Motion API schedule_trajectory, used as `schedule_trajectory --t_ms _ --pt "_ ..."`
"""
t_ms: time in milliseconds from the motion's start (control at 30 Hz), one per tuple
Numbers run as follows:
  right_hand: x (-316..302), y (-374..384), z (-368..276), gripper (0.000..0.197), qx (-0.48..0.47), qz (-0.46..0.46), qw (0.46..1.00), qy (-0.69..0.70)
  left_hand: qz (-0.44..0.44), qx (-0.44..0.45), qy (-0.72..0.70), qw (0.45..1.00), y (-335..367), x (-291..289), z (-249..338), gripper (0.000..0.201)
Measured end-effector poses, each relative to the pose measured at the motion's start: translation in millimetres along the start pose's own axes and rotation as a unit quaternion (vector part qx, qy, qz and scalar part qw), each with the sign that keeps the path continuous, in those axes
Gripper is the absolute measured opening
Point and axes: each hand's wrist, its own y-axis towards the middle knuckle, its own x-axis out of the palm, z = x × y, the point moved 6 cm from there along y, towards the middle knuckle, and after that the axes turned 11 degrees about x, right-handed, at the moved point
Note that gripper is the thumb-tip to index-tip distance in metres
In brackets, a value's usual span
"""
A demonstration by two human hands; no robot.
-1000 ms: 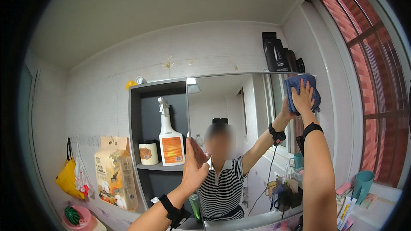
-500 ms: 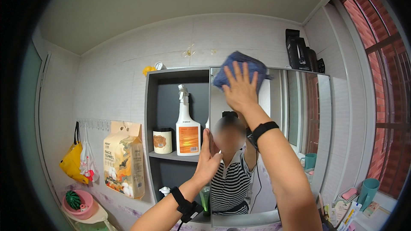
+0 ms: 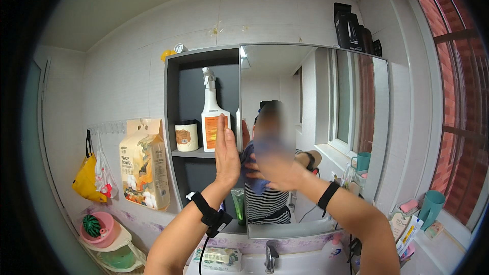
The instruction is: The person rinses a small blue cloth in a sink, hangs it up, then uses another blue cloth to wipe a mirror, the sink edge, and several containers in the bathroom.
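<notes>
My right hand (image 3: 282,172) presses a blue cloth (image 3: 260,187) against the mirror door (image 3: 272,79) of a grey wall cabinet (image 3: 171,102); the cloth is partly hidden by the hand and by blur. Upright, with its fingers straight, my left hand (image 3: 227,155) rests by the door's left edge. In the cabinet's open left side, a white spray bottle (image 3: 210,103) with an orange label stands just behind my left fingertips. A white jar (image 3: 187,137) with a black lid is left of the bottle. A green tube (image 3: 238,203) stands on the lower level.
A faucet (image 3: 271,257) and a soft pack of wipes (image 3: 219,259) are at the washbasin below. At right on the sill stands a teal cup (image 3: 433,206). Black boxes (image 3: 349,30) sit atop the cabinet. A towel pack (image 3: 143,168) and yellow bag (image 3: 86,183) hang at left.
My right hand has moved the blue cloth down the mirror from its upper left corner to the left middle. My left hand stays near the door's edge. The view has tilted downward.
</notes>
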Motion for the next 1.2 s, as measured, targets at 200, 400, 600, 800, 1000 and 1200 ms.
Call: schedule_trajectory --t_ms 200,400,600,800,1000,1200 --pt "-107.5 -0.5 125.7 0.054 0.421 0.29 0.854 -0.093 -0.022 -0.002 0.023 0.999 -13.2 -13.7 11.5 0.06" --pt "-97.5 82.2 84.4 0.06 0.326 0.237 0.905 -0.136 -0.027 0.001 0.02 0.999 -16.3 -34.0 18.0 0.061" --pt "-41.7 20.7 -30.6 0.062 0.148 0.105 0.981 0.066 -0.041 0.005 0.016 0.999 -23.4 -45.9 25.6 0.062" --pt "-105.6 103.1 38.1 0.059 0.245 0.213 0.946 -0.027 -0.028 -0.003 0.029 0.999 -23.1 -63.9 28.4 0.063" --pt "-141.8 151.9 94.1 0.056 0.273 0.287 0.916 -0.069 -0.04 0.017 -0.027 0.999 -28.2 -35.8 25.5 0.061" --pt "-76.3 80.4 9.8 0.065 0.243 0.191 0.951 0.033 -0.018 0.025 -0.018 0.999 -23.4 -44.7 26.4 0.061"
